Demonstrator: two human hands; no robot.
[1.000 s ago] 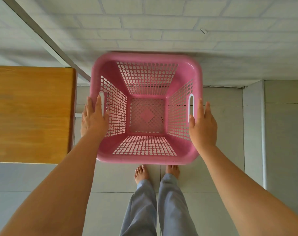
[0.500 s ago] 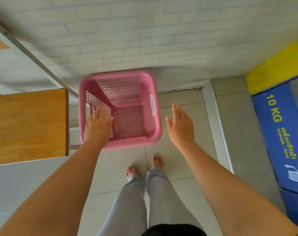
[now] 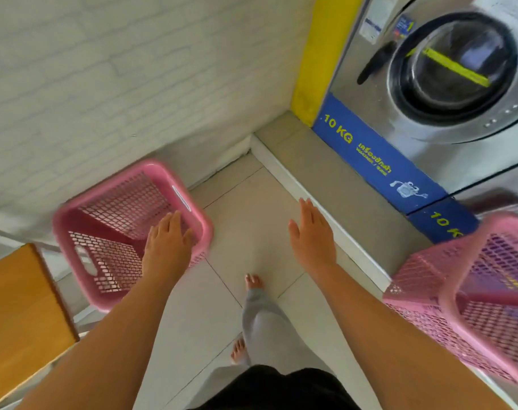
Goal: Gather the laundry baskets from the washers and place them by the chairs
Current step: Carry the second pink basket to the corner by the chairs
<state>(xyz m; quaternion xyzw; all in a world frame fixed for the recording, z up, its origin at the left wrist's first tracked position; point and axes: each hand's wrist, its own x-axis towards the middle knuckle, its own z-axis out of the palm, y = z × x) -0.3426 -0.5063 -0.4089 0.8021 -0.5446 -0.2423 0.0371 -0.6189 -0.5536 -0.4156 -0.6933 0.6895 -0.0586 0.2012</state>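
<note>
An empty pink laundry basket (image 3: 110,229) stands on the tiled floor against the white brick wall, next to a wooden seat (image 3: 18,315) at the left. My left hand (image 3: 166,247) hovers above its near right corner, fingers apart, holding nothing. My right hand (image 3: 311,232) is out over the floor, flat and empty. A second pink laundry basket (image 3: 470,300) sits tilted at the right edge, on the step in front of the washers (image 3: 446,78).
A raised grey step (image 3: 319,173) with a white edge runs along the foot of the washers, which carry blue 10 KG panels. A yellow strip borders the corner. My bare feet and grey trousers are on the tiles between the two baskets.
Both hands let go of the first basket, which now rests on the floor by the wooden seat. The view has swung right, bringing the washers and a second basket into sight.
</note>
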